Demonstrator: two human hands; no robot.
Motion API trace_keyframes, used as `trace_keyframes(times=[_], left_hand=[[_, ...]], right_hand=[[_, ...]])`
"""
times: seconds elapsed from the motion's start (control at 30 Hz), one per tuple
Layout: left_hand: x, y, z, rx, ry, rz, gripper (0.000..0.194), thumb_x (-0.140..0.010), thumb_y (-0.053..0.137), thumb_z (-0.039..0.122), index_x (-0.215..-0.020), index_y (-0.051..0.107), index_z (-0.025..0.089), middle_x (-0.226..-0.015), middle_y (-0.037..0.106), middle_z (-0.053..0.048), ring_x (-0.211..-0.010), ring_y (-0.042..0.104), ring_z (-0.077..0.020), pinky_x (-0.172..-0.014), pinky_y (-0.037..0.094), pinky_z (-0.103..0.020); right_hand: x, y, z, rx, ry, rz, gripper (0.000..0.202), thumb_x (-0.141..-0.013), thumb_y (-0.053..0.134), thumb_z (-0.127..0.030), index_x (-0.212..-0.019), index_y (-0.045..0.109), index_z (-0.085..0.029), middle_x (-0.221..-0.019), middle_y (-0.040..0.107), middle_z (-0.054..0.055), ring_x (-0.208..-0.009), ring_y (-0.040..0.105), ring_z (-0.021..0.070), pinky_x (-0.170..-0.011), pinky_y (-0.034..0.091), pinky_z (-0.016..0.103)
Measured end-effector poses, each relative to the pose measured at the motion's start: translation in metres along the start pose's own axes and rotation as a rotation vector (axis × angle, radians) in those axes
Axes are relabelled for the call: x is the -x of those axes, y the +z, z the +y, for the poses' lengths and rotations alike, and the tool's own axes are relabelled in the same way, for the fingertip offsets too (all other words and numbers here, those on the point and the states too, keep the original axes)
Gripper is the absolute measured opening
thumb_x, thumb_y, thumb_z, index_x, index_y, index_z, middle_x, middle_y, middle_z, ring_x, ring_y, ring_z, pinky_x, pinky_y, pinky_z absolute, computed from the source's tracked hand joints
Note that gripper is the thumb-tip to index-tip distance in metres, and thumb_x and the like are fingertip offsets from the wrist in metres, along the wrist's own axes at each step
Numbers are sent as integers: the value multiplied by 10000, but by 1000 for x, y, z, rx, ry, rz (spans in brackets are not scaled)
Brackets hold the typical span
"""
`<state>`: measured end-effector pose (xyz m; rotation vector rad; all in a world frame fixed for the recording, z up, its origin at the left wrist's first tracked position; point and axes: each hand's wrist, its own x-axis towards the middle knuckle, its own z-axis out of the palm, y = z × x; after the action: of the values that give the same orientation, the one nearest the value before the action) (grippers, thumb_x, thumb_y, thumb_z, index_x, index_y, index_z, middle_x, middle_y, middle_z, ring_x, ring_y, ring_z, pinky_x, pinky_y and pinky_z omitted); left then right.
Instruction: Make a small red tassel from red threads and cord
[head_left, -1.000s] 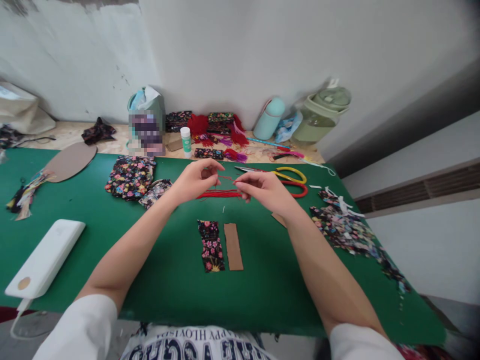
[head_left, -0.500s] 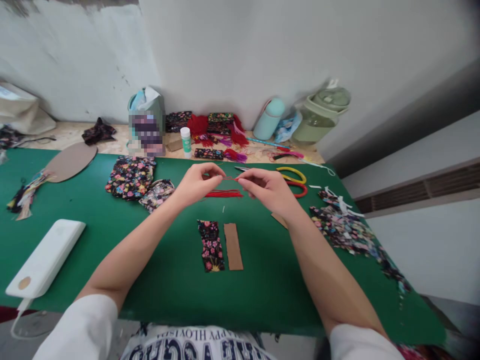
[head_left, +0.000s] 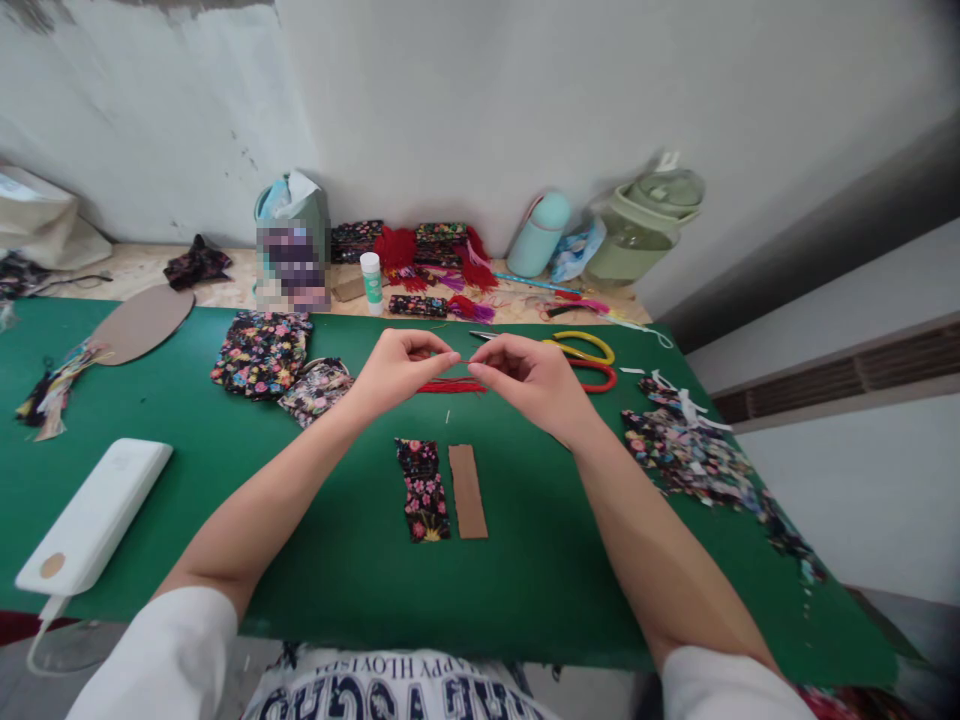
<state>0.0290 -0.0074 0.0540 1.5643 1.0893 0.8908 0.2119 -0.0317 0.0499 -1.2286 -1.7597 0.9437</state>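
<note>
My left hand [head_left: 409, 368] and my right hand [head_left: 525, 378] face each other over the green mat, each pinching a thin red thread [head_left: 464, 362] that spans the small gap between the fingertips. Just beneath them lies a bundle of red threads [head_left: 451, 385]. Scissors with one yellow and one red handle [head_left: 589, 362] rest beyond my right hand, partly behind it. Nearer to me, a strip of black floral fabric [head_left: 423, 492] lies beside a brown cardboard strip [head_left: 468, 492].
Folded floral fabric [head_left: 262, 355] lies left, near a grey oval board [head_left: 146, 325] and a white power bank [head_left: 94, 515]. Fabric scraps [head_left: 690, 455] are heaped right. Along the wall stand a glue stick [head_left: 371, 284], a blue bottle [head_left: 538, 236] and a green jug [head_left: 637, 235].
My hands have come closer together, so less red thread shows between the fingertips. The things on the mat stay where they were.
</note>
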Motion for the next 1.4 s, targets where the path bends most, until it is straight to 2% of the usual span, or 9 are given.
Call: trace_keyframes(times=[0.27,0.57,0.87,1.1,1.27,1.4], left_hand=[[0,2,-1,5,130,29,179,-769,625,305,-676,588,156,-489,399,63,-451,282,-57,-438,221,-214],[2,5,-2,-21,158,55,169,-810,604,321,-721,571,180,-437,279,90,-416,194,-58,-426,164,-229],[2,2,0,6,167,53,189,-801,608,337,-717,548,178,-488,347,69,-445,247,-64,-435,194,-228],[3,3,1,43,153,28,222,-801,608,368,-709,534,180,-490,367,68,-442,272,-62,-433,216,-221],[5,3,3,23,166,-27,200,-830,575,338,-720,532,176,-500,388,68,-437,288,-61,-435,239,-217],[5,-2,4,-60,190,-96,183,-844,552,303,-719,519,173,-523,396,63,-461,303,-63,-450,254,-212]], right_hand=[[0,3,-2,14,14,-16,172,-780,627,-353,-748,617,-185,-527,442,-50,-478,349,83,-477,279,251],[1,7,-4,-10,34,-55,250,-754,666,-411,-704,598,-176,-506,397,-64,-472,309,75,-481,248,260],[0,4,-3,-63,46,-23,279,-741,682,-452,-724,601,-186,-496,408,-63,-451,311,73,-452,237,253],[3,5,-7,-92,48,12,294,-784,624,-482,-754,605,-191,-525,437,-44,-456,317,78,-446,236,254],[4,6,-8,-23,15,74,248,-802,619,-437,-807,657,-192,-483,372,-59,-453,281,83,-461,232,260],[4,0,-7,44,-4,89,251,-817,612,-434,-792,667,-190,-522,430,-37,-477,315,90,-474,253,260]])
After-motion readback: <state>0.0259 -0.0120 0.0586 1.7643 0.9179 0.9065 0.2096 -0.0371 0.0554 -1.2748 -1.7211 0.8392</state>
